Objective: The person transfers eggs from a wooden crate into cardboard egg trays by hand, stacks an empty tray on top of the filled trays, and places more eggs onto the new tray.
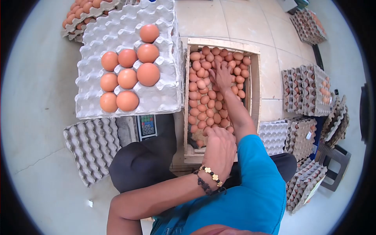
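Note:
A wooden crate (255, 82) filled with brown eggs (211, 95) stands on the floor before me. My right hand (222, 76) reaches among the eggs in the upper part of the crate, fingers spread; whether an egg is under them is hidden. Over the near edge of the crate is my left hand (220, 147), a bracelet on its wrist, its fingers curled down and mostly hidden behind the back of the hand. To the left, a grey egg tray (160, 96) on top of a stack holds several brown eggs (127, 79) in its middle and right cups.
Below the tray stack, an empty tray (93, 147) lies beside a scale with a keypad (147, 126). Filled tray stacks (306, 90) line the right side, near a dark plastic stool (336, 166). More stacked eggs (84, 13) sit at the upper left.

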`<action>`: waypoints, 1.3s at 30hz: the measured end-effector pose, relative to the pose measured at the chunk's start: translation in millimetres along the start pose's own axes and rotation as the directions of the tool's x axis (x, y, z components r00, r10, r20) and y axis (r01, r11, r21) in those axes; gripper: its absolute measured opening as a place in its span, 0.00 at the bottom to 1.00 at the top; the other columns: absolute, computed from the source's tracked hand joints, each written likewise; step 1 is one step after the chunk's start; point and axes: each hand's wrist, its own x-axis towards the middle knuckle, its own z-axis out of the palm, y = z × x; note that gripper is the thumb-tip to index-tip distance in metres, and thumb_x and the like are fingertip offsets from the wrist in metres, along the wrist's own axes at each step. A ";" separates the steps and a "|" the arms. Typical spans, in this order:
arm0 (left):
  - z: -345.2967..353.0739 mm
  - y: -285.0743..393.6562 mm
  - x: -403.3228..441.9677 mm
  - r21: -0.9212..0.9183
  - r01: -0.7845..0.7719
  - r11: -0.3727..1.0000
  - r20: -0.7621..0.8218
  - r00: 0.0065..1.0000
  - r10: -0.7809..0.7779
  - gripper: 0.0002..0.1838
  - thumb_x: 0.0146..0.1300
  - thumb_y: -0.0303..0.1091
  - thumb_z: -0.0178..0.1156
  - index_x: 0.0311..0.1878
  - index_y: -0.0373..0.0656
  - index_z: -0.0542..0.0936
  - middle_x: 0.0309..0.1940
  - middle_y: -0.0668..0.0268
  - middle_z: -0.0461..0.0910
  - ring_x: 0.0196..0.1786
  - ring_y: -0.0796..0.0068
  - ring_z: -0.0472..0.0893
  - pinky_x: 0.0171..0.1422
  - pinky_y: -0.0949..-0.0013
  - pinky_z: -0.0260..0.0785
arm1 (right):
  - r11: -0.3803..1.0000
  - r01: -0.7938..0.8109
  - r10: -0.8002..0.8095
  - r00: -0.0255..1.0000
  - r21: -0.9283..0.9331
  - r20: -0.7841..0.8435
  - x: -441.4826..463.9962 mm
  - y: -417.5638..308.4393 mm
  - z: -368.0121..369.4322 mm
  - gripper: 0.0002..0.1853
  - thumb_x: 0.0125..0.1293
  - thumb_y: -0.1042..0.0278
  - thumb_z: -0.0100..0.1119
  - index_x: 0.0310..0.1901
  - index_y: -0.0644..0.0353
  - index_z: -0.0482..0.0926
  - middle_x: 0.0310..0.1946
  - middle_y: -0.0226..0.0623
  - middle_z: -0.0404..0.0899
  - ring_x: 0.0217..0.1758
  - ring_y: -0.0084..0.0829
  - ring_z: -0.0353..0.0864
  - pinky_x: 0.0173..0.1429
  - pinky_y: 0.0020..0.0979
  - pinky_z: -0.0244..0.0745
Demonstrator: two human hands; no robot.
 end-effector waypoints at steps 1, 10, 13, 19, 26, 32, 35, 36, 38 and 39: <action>-1.4 1.4 0.5 -0.019 -0.004 1.000 -0.009 1.000 0.004 0.10 0.66 0.37 0.54 0.44 0.43 0.79 0.34 0.67 0.78 0.43 0.70 0.77 0.48 0.64 0.63 | 1.000 -0.002 0.002 1.000 -0.012 0.007 1.6 0.7 1.9 0.27 0.67 0.46 0.57 0.63 0.47 0.69 0.47 0.42 0.75 0.50 0.53 0.70 0.48 0.47 0.76; 2.3 8.4 3.6 -0.005 -0.024 1.000 0.019 1.000 0.024 0.11 0.67 0.37 0.54 0.44 0.42 0.79 0.35 0.66 0.78 0.42 0.69 0.77 0.46 0.62 0.64 | 0.995 -0.086 0.071 0.966 0.051 0.249 16.8 8.3 -10.3 0.26 0.70 0.50 0.53 0.66 0.48 0.65 0.53 0.50 0.76 0.59 0.57 0.70 0.46 0.44 0.81; 0.8 6.2 6.5 -0.034 -0.018 0.999 0.060 0.998 0.020 0.10 0.67 0.37 0.54 0.44 0.42 0.79 0.35 0.66 0.79 0.42 0.69 0.77 0.45 0.62 0.64 | 0.770 -0.333 0.139 0.920 0.544 0.366 18.4 22.9 4.0 0.23 0.73 0.48 0.50 0.63 0.51 0.66 0.50 0.44 0.77 0.54 0.47 0.75 0.39 0.39 0.81; 1.4 -3.4 7.0 -0.111 0.004 0.994 0.039 0.999 0.000 0.10 0.65 0.38 0.55 0.44 0.46 0.80 0.38 0.66 0.81 0.46 0.68 0.79 0.47 0.64 0.67 | -0.439 -0.723 -0.166 0.648 0.532 0.744 -9.2 50.3 -53.8 0.25 0.74 0.43 0.48 0.60 0.53 0.66 0.48 0.36 0.76 0.45 0.29 0.78 0.33 0.27 0.77; -24.8 -69.1 -7.5 -0.256 -0.029 0.966 -0.228 0.973 -0.031 0.12 0.58 0.31 0.56 0.46 0.46 0.80 0.34 0.58 0.82 0.39 0.59 0.85 0.41 0.53 0.76 | -0.853 -0.424 -0.319 0.886 0.306 0.337 -79.4 -14.6 -178.9 0.25 0.77 0.44 0.40 0.65 0.53 0.62 0.49 0.42 0.68 0.55 0.43 0.71 0.22 0.20 0.77; -40.0 -102.0 -7.3 -0.308 0.007 0.951 -0.182 0.981 -0.067 0.16 0.60 0.30 0.51 0.51 0.43 0.79 0.41 0.50 0.83 0.44 0.48 0.82 0.49 0.48 0.75 | -0.854 -0.392 -0.307 0.911 0.342 0.276 -121.0 -52.4 -245.8 0.29 0.76 0.41 0.38 0.62 0.60 0.62 0.47 0.42 0.68 0.54 0.38 0.72 0.21 0.21 0.77; -37.2 -94.6 -3.6 -0.343 -0.072 0.937 -0.222 0.975 -0.007 0.17 0.61 0.31 0.50 0.52 0.42 0.79 0.41 0.49 0.83 0.45 0.47 0.82 0.51 0.48 0.74 | -0.831 -0.397 -0.295 0.908 0.390 0.296 -134.3 -57.5 -265.5 0.29 0.77 0.41 0.35 0.64 0.58 0.61 0.47 0.42 0.68 0.50 0.35 0.75 0.21 0.21 0.78; -42.9 -88.7 -8.2 -0.381 -0.113 0.917 -0.252 0.968 0.015 0.17 0.61 0.32 0.51 0.53 0.41 0.79 0.41 0.48 0.82 0.47 0.47 0.81 0.52 0.48 0.73 | -0.821 -0.395 -0.287 0.909 0.412 0.301 -137.9 -58.8 -273.7 0.29 0.77 0.41 0.35 0.64 0.58 0.61 0.47 0.42 0.69 0.48 0.34 0.75 0.21 0.21 0.78; -42.5 -85.8 -5.1 -0.390 -0.163 0.906 -0.274 0.960 0.055 0.17 0.61 0.32 0.51 0.53 0.41 0.78 0.41 0.48 0.83 0.48 0.47 0.81 0.52 0.50 0.73 | -0.809 -0.390 -0.279 0.913 0.439 0.297 -144.1 -58.5 -281.0 0.28 0.78 0.41 0.34 0.66 0.56 0.60 0.47 0.42 0.69 0.47 0.34 0.77 0.22 0.22 0.79; -40.6 -85.7 -2.2 -0.395 -0.187 0.899 -0.282 0.956 0.075 0.17 0.61 0.32 0.52 0.53 0.40 0.78 0.41 0.48 0.83 0.48 0.48 0.81 0.53 0.50 0.73 | -0.804 -0.396 -0.278 0.910 0.443 0.309 -148.1 -58.4 -284.1 0.28 0.78 0.41 0.34 0.66 0.56 0.60 0.47 0.42 0.69 0.47 0.34 0.77 0.22 0.22 0.79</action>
